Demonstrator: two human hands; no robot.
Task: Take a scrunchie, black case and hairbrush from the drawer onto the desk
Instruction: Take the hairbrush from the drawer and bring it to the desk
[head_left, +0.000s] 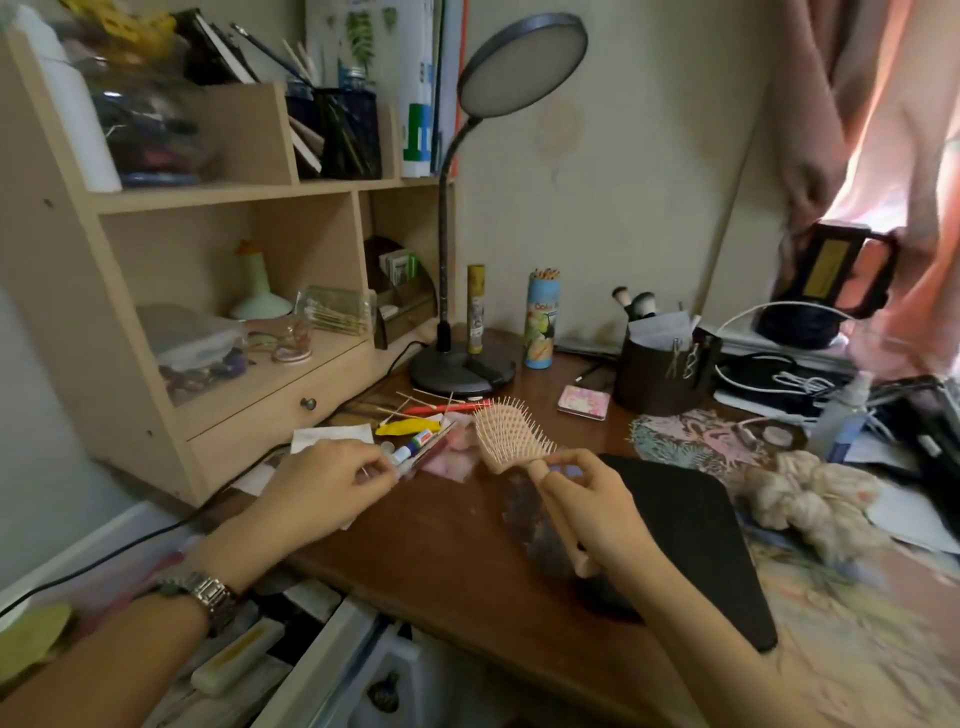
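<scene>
My right hand (597, 512) grips the handle of a peach-pink hairbrush (511, 434) and holds it over the brown desk (441, 545), bristles up and to the right. A flat black case (691, 530) lies on the desk just right of that hand. A cream, fluffy scrunchie (810, 499) rests on the patterned cloth further right. My left hand (322, 488) hovers over small clutter at the desk's left, fingertips pinched together; I cannot make out anything in them. The open drawer (311, 670) sits below the desk edge at lower left.
A wooden shelf unit (218, 291) stands at the left. A desk lamp (457, 364), a pencil tube (543, 319), a dark brush holder (665, 369) and cables crowd the back. Pens, cotton swabs and a glue tube (415, 447) lie near my left hand.
</scene>
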